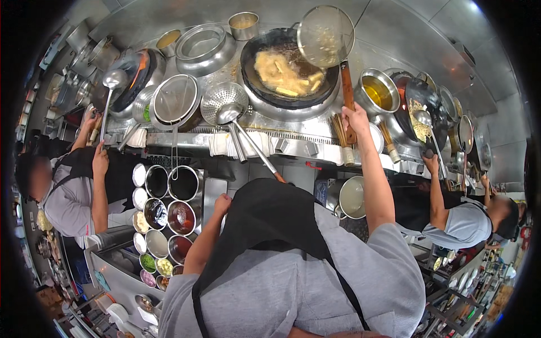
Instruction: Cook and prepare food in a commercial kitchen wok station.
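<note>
My right hand (355,117) is closed around the wooden handle of a round mesh skimmer (326,35). The skimmer's mesh hangs over the far right side of a black wok (251,84), with small pale bits showing on or through it. Inside the wok, yellow stick-shaped pieces (287,91) float in foaming, bubbling oil. My left hand (223,203) is a closed fist low beside my apron, away from the stove, and I see nothing in it. Nearest to it stand round metal pots of sauces (181,217).
A perforated ladle (224,103) and a mesh strainer (176,98) rest left of the wok. Right of it are a pot of yellow oil (376,93) and bamboo brushes (342,138). Co-workers handle ladles at woks left (100,160) and right (431,163).
</note>
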The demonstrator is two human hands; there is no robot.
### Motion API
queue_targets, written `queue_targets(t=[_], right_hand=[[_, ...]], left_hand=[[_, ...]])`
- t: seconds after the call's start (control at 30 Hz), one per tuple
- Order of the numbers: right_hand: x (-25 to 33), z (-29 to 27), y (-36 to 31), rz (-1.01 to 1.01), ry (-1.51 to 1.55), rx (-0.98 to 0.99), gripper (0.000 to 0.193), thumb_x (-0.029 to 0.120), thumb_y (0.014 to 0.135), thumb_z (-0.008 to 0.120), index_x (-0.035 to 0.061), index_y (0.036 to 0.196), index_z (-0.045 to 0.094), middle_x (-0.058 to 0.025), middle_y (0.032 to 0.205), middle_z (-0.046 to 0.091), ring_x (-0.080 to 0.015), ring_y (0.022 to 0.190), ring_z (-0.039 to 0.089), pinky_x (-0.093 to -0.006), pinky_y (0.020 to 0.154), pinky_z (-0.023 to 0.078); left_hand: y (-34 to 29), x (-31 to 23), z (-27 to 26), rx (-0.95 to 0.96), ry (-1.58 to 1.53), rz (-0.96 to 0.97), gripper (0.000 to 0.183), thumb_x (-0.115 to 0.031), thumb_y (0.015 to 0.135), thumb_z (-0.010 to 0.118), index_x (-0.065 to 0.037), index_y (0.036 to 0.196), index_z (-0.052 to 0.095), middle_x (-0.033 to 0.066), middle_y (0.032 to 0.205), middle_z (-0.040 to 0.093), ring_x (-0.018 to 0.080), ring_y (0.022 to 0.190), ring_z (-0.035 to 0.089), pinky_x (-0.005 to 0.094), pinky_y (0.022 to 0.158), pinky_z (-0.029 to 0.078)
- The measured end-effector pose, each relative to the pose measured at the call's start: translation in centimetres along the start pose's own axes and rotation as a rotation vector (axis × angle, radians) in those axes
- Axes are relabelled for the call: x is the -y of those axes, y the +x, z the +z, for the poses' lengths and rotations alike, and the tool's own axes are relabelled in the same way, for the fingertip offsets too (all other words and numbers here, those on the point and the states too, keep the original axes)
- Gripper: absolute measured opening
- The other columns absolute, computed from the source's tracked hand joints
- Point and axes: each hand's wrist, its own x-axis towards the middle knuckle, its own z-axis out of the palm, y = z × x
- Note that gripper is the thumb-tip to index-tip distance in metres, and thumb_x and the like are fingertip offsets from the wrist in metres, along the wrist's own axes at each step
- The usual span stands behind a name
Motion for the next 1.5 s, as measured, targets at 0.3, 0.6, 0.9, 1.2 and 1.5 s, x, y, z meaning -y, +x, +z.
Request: queue_targets(t=[0.3, 0.6, 0.9, 1.2, 1.5], right_hand=[[-5.8, -0.9, 3.6, -0.103, -0.376, -0.059, 0.011, 0.009, 0.087, 0.057, 0.0017, 0.092, 0.051, -0.0035, 0.064, 0.053, -0.0129, 0.043, 0.049, -0.029, 0.037, 0.041], [-4.2, 3.3, -0.5, 0.271, 0.213, 0.333, 0.016, 0.009, 0.09, 0.054, 0.0045, 0.104, 0.048, -0.0025, 0.07, 0.049, -0.0098, 0.045, 0.045, -0.0263, 0.039, 0.039], [-2.0, 6.3, -3.8, 0.022, -0.147, 0.062, 0.007, 0.009, 0.088, 0.056, 0.0033, 0.089, 0.052, -0.0003, 0.061, 0.048, -0.0087, 0.04, 0.045, -0.0261, 0.034, 0.037], [-0.4, 2.6, -0.4, -0.106, -0.1, -0.014, 0.007, 0.007, 0.087, 0.058, 0.0042, 0.085, 0.051, -0.0019, 0.06, 0.049, -0.0102, 0.039, 0.046, -0.0259, 0.035, 0.037], [-3.3, 1.0, 1.9, -0.041, -0.396, -0.119, 0.01, 0.011, 0.086, 0.059, 0.0027, 0.088, 0.054, -0.0033, 0.063, 0.053, -0.0139, 0.049, 0.051, -0.0285, 0.045, 0.042]], left_hand=[[-1.1, 1.2, -0.5, 0.007, 0.035, -0.027, 0.026, -0.025, 0.079, 0.053, -0.003, 0.087, 0.063, 0.0223, 0.086, 0.066, 0.0394, 0.085, 0.063, 0.046, 0.076, 0.049], [0.9, 0.8, 1.1, 0.055, 0.035, 0.029, 0.026, -0.026, 0.081, 0.053, -0.002, 0.087, 0.063, 0.0226, 0.085, 0.065, 0.0393, 0.084, 0.063, 0.0461, 0.074, 0.049], [1.2, 2.9, 2.4, 0.172, -0.003, -0.011, 0.03, -0.031, 0.079, 0.056, -0.003, 0.088, 0.063, 0.0218, 0.086, 0.066, 0.0386, 0.085, 0.063, 0.0451, 0.074, 0.049], [1.7, 4.2, 3.6, 0.135, -0.012, -0.017, 0.033, -0.033, 0.078, 0.058, -0.003, 0.088, 0.064, 0.0218, 0.087, 0.066, 0.0382, 0.087, 0.063, 0.0445, 0.076, 0.049], [0.9, 4.6, 3.2, 0.115, -0.099, -0.007, 0.032, -0.035, 0.076, 0.06, -0.004, 0.083, 0.064, 0.0205, 0.085, 0.066, 0.0375, 0.084, 0.063, 0.0435, 0.075, 0.049]])
